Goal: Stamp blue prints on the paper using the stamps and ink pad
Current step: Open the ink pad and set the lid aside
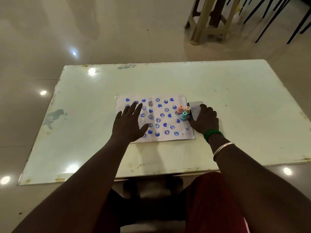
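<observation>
A white paper covered with several blue heart and smiley prints lies mid-table. My left hand rests flat on its left part, fingers spread, holding nothing. Three small stamps stand upright at the paper's right edge: a pink one, a beige one and a teal one. Right beside them lies the dark blue ink pad, partly hidden under my right hand, which lies over it with fingers bent down around it.
The pale table has worn, chipped edges and bare surface left and right of the paper. Beyond it is a glossy tiled floor, with a beige plastic stool and dark chair legs at the far right.
</observation>
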